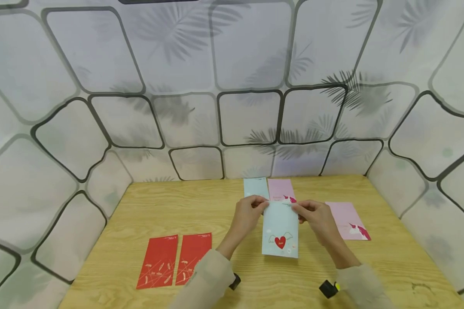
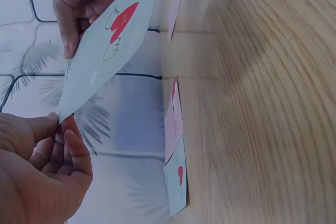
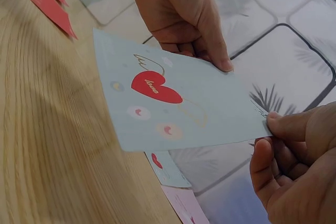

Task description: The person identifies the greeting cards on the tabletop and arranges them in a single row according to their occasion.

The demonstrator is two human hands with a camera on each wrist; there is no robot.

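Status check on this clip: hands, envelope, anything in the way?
Left hand and right hand pinch the blue envelope by its top corners. Lifted off the table. Nothing in the way.

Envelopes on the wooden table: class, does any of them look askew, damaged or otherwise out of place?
Nothing looks damaged. The pink envelope at the right lies slightly askew, apart from the others. The two red envelopes lie side by side. Both hands, left hand and right hand, pinch the top edge of the blue heart envelope.
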